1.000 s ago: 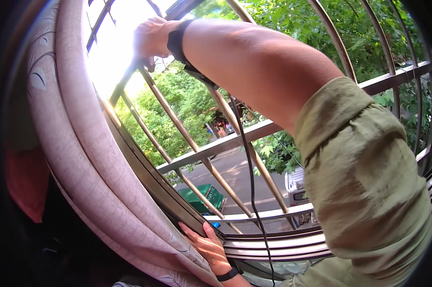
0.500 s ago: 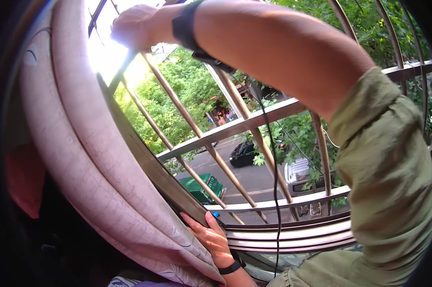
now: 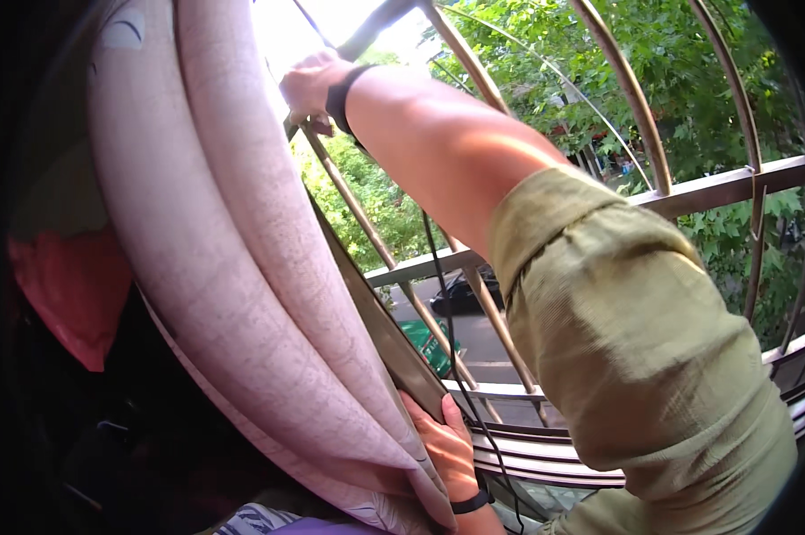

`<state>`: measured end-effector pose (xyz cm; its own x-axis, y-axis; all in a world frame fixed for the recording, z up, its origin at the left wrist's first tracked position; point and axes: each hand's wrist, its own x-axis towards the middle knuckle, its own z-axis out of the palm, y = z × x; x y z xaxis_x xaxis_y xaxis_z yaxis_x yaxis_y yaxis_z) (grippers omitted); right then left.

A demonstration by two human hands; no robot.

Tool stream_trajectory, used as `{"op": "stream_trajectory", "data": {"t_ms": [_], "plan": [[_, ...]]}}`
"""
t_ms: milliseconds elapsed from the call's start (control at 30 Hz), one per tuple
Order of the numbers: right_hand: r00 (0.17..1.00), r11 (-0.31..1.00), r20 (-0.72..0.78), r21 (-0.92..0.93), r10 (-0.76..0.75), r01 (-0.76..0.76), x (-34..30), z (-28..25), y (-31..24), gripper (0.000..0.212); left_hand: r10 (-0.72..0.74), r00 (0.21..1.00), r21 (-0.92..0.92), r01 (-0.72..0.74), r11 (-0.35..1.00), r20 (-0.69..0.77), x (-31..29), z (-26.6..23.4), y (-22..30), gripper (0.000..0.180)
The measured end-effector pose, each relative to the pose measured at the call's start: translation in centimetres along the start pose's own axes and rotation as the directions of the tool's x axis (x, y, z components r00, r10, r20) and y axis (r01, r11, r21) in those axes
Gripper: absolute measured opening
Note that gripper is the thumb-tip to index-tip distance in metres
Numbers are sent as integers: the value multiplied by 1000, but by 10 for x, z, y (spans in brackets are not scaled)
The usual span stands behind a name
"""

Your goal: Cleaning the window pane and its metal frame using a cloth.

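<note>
My right arm, in an olive sleeve, reaches up and across to the left. My right hand (image 3: pixel 310 89), with a black band at its wrist, is by the window's upper edge beside the curtain. Its fingers are curled, and glare hides what they grip. Low down, my left hand (image 3: pixel 447 446) lies with stretched fingers and thumb apart against the brown window frame (image 3: pixel 380 348). A pale pink, bunched curtain (image 3: pixel 233 223) hangs left of both hands, its lower edge beside my left fingers. A black cable (image 3: pixel 447 303) hangs down past my right forearm.
Metal bars (image 3: pixel 625 71) stand across the outside of the window. Sliding tracks (image 3: pixel 527 450) run along its bottom. Beyond are green trees (image 3: pixel 545 53), a dark car (image 3: pixel 465 292) and a green vehicle (image 3: pixel 427 346). A red cloth-like thing (image 3: pixel 77 290) is on the left.
The view has shifted, so curtain and window appear further right. My right arm is lower and its elbow further left in the picture. My left hand keeps its place on the frame.
</note>
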<state>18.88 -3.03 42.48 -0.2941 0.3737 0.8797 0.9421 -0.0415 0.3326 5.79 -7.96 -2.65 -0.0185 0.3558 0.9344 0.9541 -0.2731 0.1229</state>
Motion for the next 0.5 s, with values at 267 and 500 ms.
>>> {"op": "stream_trajectory", "data": {"t_ms": [267,500], "plan": [[991,991,3,-11,-137,137,-26,-16,26,27,9,1000,-51,-11,999,-25,3,3,6,72],[997,976,-74,217,-21,37,-7,3,6,12,-83,994,-110,91,990,76,1,6,2,74]]}}
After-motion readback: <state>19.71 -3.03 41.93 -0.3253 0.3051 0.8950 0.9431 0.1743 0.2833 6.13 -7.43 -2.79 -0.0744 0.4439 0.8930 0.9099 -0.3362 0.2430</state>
